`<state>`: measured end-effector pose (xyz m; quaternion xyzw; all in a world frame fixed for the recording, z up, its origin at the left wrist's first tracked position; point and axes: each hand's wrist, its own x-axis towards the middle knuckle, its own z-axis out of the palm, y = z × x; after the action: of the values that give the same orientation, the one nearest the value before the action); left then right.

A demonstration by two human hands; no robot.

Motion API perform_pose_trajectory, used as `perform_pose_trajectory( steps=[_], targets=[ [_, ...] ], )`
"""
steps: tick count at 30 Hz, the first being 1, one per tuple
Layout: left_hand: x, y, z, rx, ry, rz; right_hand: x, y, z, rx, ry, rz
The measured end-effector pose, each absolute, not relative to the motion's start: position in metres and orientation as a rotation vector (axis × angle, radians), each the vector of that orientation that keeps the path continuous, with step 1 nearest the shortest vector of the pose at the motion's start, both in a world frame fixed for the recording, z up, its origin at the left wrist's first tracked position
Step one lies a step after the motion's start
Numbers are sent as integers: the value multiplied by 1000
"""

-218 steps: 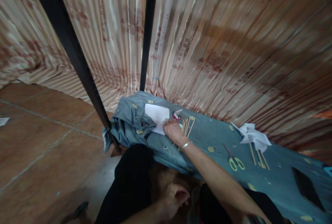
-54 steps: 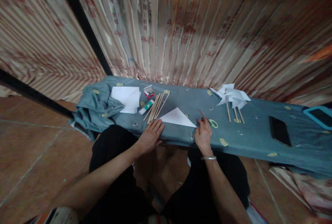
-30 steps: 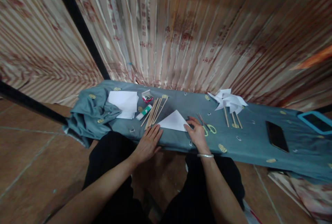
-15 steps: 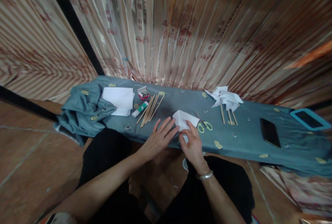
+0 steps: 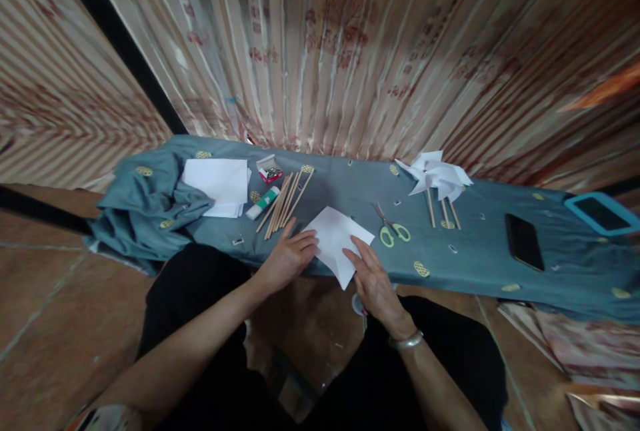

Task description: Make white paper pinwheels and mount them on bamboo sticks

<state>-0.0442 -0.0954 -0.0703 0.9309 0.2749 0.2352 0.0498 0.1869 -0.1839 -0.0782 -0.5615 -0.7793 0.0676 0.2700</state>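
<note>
A creased, squarish white sheet of paper (image 5: 334, 234) lies opened out near the bench's front edge, one corner pointing toward me. My left hand (image 5: 289, 259) is at its left edge, fingertips touching the paper and thumb held apart. On the lower right side of the sheet rests my right hand (image 5: 371, 278), its fingers spread over the paper. Just to the right are scissors (image 5: 391, 228) with green handles, blades slightly apart. Several thin wooden sticks (image 5: 283, 208) lie left of the sheet, beside a green and white glue stick (image 5: 263, 202).
White paper pinwheels (image 5: 440, 176) on sticks lie at the back right. Further right are a black phone (image 5: 523, 242) and a blue-framed tablet (image 5: 603, 212). A paper stack (image 5: 216, 181) and a small red box (image 5: 270, 172) sit at the left. A teal cloth (image 5: 465, 264) covers the bench.
The folded paper has been opened out and now lies flatter and wider. My left hand has come to its left edge; my right hand has loosened from a pinch and moved slightly lower.
</note>
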Motion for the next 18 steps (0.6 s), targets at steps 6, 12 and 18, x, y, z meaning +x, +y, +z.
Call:
perform_pose_trajectory(
  steps=[6, 12, 18],
  targets=[
    [-50, -97, -82, 2748, 779, 795, 192, -184, -76, -1623, -2048, 245],
    [-50, -100, -71, 2501, 857, 788, 194, -161, -72, -1609, -1711, 572],
    [-52, -101, -64, 2347, 941, 757, 190, -135, -71, -1645, -1449, 724]
  ],
)
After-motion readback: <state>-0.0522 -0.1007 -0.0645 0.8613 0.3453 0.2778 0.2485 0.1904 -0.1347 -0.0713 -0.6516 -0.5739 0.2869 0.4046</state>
